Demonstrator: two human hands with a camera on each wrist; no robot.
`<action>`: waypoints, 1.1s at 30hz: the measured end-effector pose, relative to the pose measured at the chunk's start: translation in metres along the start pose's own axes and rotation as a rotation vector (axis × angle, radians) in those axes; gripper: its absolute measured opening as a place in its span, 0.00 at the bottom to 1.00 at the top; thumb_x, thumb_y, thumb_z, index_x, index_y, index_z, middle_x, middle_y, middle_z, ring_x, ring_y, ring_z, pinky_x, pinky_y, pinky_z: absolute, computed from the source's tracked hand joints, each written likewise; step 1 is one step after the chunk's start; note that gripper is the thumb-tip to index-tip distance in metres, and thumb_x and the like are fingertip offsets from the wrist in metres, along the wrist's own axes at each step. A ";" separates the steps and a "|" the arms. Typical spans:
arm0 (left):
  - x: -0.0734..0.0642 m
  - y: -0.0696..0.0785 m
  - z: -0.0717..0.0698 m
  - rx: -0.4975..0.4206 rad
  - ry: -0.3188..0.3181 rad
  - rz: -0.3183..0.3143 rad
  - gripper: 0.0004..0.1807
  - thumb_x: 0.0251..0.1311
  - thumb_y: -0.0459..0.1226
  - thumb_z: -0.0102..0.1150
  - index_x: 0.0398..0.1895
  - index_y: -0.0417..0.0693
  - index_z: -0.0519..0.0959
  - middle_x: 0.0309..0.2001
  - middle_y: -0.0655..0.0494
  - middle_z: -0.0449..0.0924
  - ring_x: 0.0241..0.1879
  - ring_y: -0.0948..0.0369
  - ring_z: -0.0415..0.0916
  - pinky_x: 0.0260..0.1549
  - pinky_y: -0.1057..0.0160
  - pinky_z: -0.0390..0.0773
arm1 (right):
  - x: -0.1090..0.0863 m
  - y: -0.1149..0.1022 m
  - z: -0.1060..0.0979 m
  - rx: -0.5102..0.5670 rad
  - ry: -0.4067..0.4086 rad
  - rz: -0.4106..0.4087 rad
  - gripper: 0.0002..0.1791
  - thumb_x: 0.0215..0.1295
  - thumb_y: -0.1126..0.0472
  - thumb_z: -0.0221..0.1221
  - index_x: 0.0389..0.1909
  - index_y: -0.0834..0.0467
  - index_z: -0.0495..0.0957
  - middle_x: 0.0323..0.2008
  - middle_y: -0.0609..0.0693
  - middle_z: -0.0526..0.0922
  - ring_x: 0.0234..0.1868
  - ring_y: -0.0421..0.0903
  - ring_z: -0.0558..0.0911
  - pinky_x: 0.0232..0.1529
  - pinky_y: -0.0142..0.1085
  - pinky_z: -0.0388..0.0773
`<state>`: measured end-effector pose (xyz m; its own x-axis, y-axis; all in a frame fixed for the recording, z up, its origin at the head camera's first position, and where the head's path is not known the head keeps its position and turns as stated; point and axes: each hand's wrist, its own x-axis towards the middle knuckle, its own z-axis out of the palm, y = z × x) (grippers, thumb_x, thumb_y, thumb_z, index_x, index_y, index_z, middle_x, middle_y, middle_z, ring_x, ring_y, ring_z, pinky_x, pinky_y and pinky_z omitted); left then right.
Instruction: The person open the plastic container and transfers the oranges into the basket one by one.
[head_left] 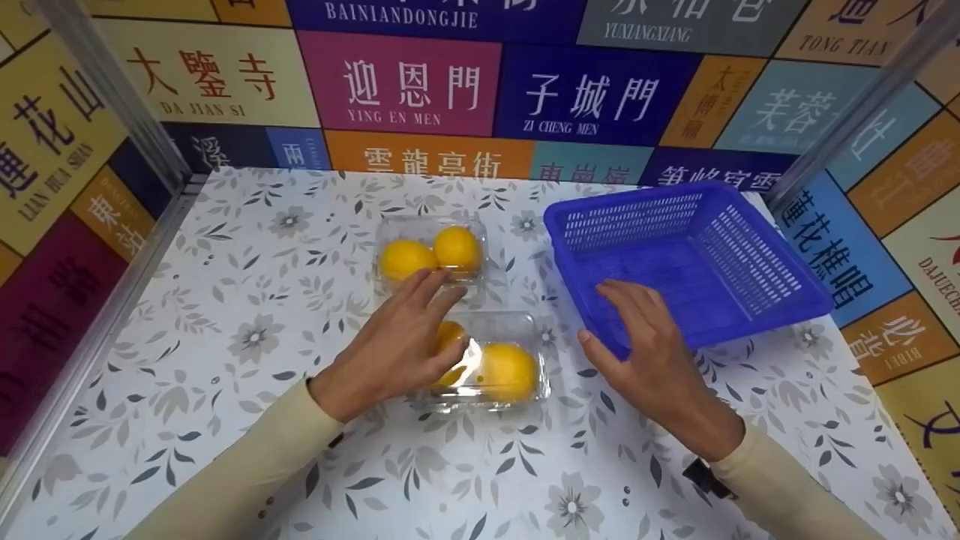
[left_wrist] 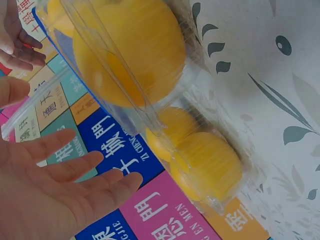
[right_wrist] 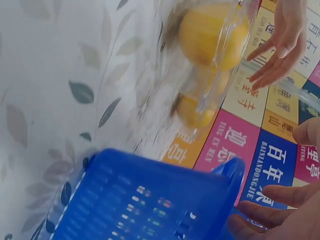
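Two clear plastic boxes, each with two round yellow fruits, stand on the table. The nearer box [head_left: 517, 322] is under my left hand [head_left: 394, 349], whose spread fingers hover over its left part and partly hide one fruit. Behind it lies the farther box [head_left: 431, 225], its front edge just beyond my left fingertips. In the left wrist view a gap shows between the left hand [left_wrist: 75, 185] and the nearer box's fruit [left_wrist: 130, 50]. My right hand [head_left: 649, 360], fingers apart and bare, hangs over the near left corner of a blue plastic basket [head_left: 697, 262].
The basket has slotted walls and nothing in it. A white table [head_left: 255, 450] with a leaf and flower pattern carries everything. Printed panels [head_left: 405, 82] with large characters wall in the back and both sides, with clear posts [head_left: 142, 112] at the corners.
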<state>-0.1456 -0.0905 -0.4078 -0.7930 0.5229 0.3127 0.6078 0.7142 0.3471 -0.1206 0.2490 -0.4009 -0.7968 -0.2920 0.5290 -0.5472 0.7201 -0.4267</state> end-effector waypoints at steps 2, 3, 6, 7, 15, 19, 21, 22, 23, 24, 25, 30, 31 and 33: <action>-0.002 0.001 -0.001 0.007 -0.023 0.015 0.32 0.74 0.50 0.60 0.75 0.43 0.76 0.80 0.40 0.69 0.79 0.40 0.65 0.73 0.36 0.74 | -0.003 -0.004 0.002 0.020 0.011 -0.024 0.30 0.67 0.63 0.74 0.68 0.69 0.80 0.69 0.62 0.81 0.70 0.60 0.77 0.74 0.50 0.74; -0.003 0.002 -0.001 0.009 -0.036 0.022 0.33 0.74 0.51 0.60 0.76 0.43 0.76 0.81 0.40 0.68 0.79 0.39 0.64 0.73 0.35 0.74 | -0.004 -0.006 0.002 0.037 0.016 -0.040 0.30 0.66 0.64 0.74 0.67 0.69 0.81 0.68 0.62 0.82 0.70 0.59 0.78 0.75 0.46 0.73; -0.006 0.003 -0.002 0.022 -0.054 0.056 0.34 0.75 0.52 0.61 0.77 0.43 0.75 0.81 0.38 0.66 0.80 0.35 0.64 0.72 0.34 0.74 | -0.009 -0.012 0.006 0.089 0.023 -0.088 0.29 0.65 0.66 0.73 0.66 0.68 0.81 0.68 0.61 0.82 0.69 0.58 0.79 0.76 0.34 0.70; -0.007 0.004 -0.002 0.027 -0.060 0.065 0.34 0.76 0.51 0.61 0.78 0.43 0.74 0.82 0.37 0.65 0.80 0.35 0.63 0.72 0.34 0.74 | -0.010 -0.014 0.008 0.105 0.018 -0.101 0.29 0.65 0.67 0.73 0.66 0.68 0.81 0.67 0.61 0.82 0.69 0.58 0.79 0.77 0.31 0.68; -0.014 0.011 -0.007 0.044 -0.178 0.090 0.37 0.78 0.54 0.58 0.81 0.44 0.72 0.84 0.36 0.60 0.83 0.30 0.54 0.77 0.32 0.65 | -0.027 -0.022 0.024 0.169 -0.013 -0.129 0.30 0.64 0.68 0.73 0.68 0.67 0.80 0.70 0.60 0.80 0.64 0.56 0.84 0.72 0.31 0.75; -0.017 0.012 -0.008 0.045 -0.217 0.096 0.37 0.79 0.55 0.57 0.82 0.45 0.70 0.86 0.38 0.58 0.84 0.31 0.52 0.78 0.31 0.64 | -0.033 -0.024 0.030 0.187 -0.036 -0.114 0.32 0.64 0.69 0.73 0.70 0.67 0.78 0.70 0.59 0.80 0.61 0.54 0.86 0.66 0.35 0.82; -0.018 0.013 -0.009 0.049 -0.219 0.108 0.37 0.79 0.55 0.58 0.82 0.45 0.70 0.86 0.38 0.58 0.84 0.32 0.53 0.77 0.32 0.65 | -0.035 -0.024 0.033 0.199 -0.049 -0.106 0.33 0.64 0.69 0.73 0.71 0.68 0.77 0.71 0.59 0.79 0.63 0.55 0.85 0.65 0.39 0.83; -0.018 0.013 -0.009 0.052 -0.222 0.113 0.37 0.79 0.55 0.59 0.82 0.45 0.70 0.85 0.38 0.59 0.84 0.32 0.53 0.77 0.32 0.65 | -0.037 -0.024 0.034 0.208 -0.055 -0.098 0.34 0.64 0.69 0.73 0.71 0.68 0.76 0.71 0.59 0.79 0.65 0.55 0.84 0.65 0.41 0.84; -0.018 0.014 -0.009 0.053 -0.225 0.118 0.37 0.78 0.55 0.60 0.82 0.46 0.71 0.85 0.38 0.59 0.84 0.32 0.53 0.77 0.32 0.65 | -0.038 -0.024 0.036 0.216 -0.060 -0.090 0.35 0.64 0.69 0.73 0.72 0.68 0.76 0.71 0.59 0.79 0.66 0.55 0.84 0.65 0.43 0.84; -0.019 0.014 -0.009 0.054 -0.229 0.121 0.37 0.78 0.54 0.60 0.82 0.46 0.71 0.85 0.39 0.59 0.84 0.32 0.53 0.78 0.32 0.65 | -0.040 -0.024 0.037 0.223 -0.063 -0.082 0.36 0.64 0.69 0.74 0.72 0.68 0.75 0.72 0.59 0.78 0.67 0.56 0.83 0.65 0.45 0.84; -0.019 0.014 -0.009 0.054 -0.234 0.123 0.37 0.78 0.54 0.61 0.82 0.46 0.71 0.85 0.39 0.60 0.84 0.32 0.53 0.78 0.33 0.64 | -0.042 -0.024 0.039 0.226 -0.067 -0.069 0.37 0.64 0.68 0.74 0.73 0.68 0.74 0.72 0.59 0.78 0.68 0.55 0.82 0.65 0.46 0.84; -0.021 0.018 -0.010 0.047 -0.276 0.119 0.39 0.76 0.55 0.63 0.82 0.47 0.70 0.84 0.39 0.62 0.83 0.33 0.55 0.78 0.33 0.63 | -0.051 -0.027 0.045 0.235 -0.122 0.053 0.41 0.66 0.63 0.75 0.77 0.64 0.70 0.72 0.57 0.77 0.69 0.56 0.80 0.63 0.51 0.85; -0.021 0.019 -0.011 0.044 -0.286 0.117 0.39 0.75 0.55 0.63 0.82 0.47 0.70 0.84 0.39 0.63 0.83 0.33 0.56 0.78 0.32 0.63 | -0.053 -0.028 0.046 0.237 -0.136 0.084 0.41 0.67 0.62 0.75 0.78 0.63 0.69 0.71 0.56 0.77 0.68 0.57 0.80 0.62 0.52 0.85; -0.021 0.021 -0.011 0.035 -0.309 0.112 0.40 0.75 0.56 0.63 0.83 0.47 0.70 0.84 0.40 0.62 0.84 0.33 0.55 0.78 0.32 0.63 | -0.056 -0.029 0.049 0.250 -0.161 0.138 0.43 0.68 0.61 0.75 0.79 0.63 0.67 0.71 0.57 0.77 0.67 0.58 0.80 0.62 0.55 0.84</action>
<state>-0.1154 -0.0921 -0.3973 -0.7002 0.7112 0.0626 0.6940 0.6574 0.2936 -0.0725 0.2133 -0.4535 -0.8874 -0.3126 0.3389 -0.4610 0.5892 -0.6636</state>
